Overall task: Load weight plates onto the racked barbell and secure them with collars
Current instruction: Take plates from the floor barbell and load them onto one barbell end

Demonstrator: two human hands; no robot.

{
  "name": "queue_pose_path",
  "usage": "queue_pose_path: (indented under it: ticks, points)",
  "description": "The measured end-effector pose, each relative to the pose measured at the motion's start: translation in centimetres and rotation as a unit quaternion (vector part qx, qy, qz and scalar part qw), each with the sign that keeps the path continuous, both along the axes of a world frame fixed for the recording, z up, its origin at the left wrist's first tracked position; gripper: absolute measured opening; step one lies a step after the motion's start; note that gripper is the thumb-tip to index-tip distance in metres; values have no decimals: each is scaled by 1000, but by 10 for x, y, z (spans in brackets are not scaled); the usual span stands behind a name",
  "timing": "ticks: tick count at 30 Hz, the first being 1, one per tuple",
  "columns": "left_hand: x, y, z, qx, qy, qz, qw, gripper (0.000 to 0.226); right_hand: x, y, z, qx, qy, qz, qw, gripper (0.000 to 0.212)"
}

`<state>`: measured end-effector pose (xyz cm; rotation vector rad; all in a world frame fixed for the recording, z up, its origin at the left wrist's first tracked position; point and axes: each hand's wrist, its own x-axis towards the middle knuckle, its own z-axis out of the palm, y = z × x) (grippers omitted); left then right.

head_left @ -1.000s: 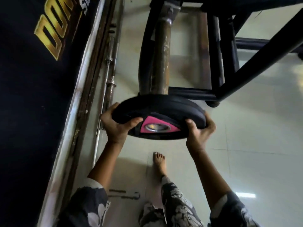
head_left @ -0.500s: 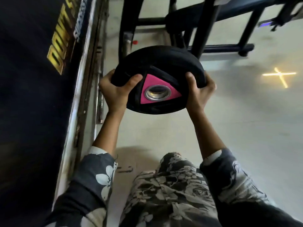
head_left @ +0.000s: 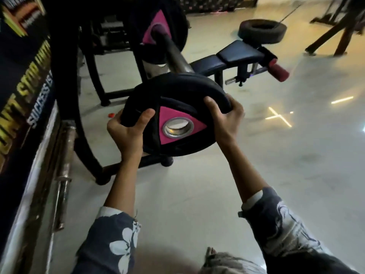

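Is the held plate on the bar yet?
Off. Both hands hold the plate before the bar end; its hole shows empty.

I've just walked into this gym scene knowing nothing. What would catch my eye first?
Front and centre, a black weight plate with a bright pink triangle around its steel hole, gripped at the rim by the left hand and right hand. Just behind its top edge, the barbell sleeve points toward it, already carrying another pink-marked plate further up. At right, a padded bench.
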<state>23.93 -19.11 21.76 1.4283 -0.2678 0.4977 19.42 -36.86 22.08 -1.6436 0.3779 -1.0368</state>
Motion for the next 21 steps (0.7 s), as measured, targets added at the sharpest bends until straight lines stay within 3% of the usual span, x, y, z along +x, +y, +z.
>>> queue_pose_path:
  ticks: [3,7,9,11,16,21]
  points:
    - [4,-35,15,-29,-5,2,1000,53,9,-35,12,1,-2,15,1000,47]
    - [7,-56,32,-23,5,9,1000,17,30,-53,20,13,-13,54,998,48]
    - [7,-58,38,-9,-17,10,1000,26,35,-54,19,11,-20,66,998,49]
    - [11,-56,38,-5,-25,11,1000,17,39,-56,16,11,-29,80,996,49]
    - [19,-49,31,-3,-28,59,998,28,45,-59,16,27,-41,98,994,60]
    - [35,-58,43,8,-26,68,997,48,58,-65,29,55,-43,100,993,44]
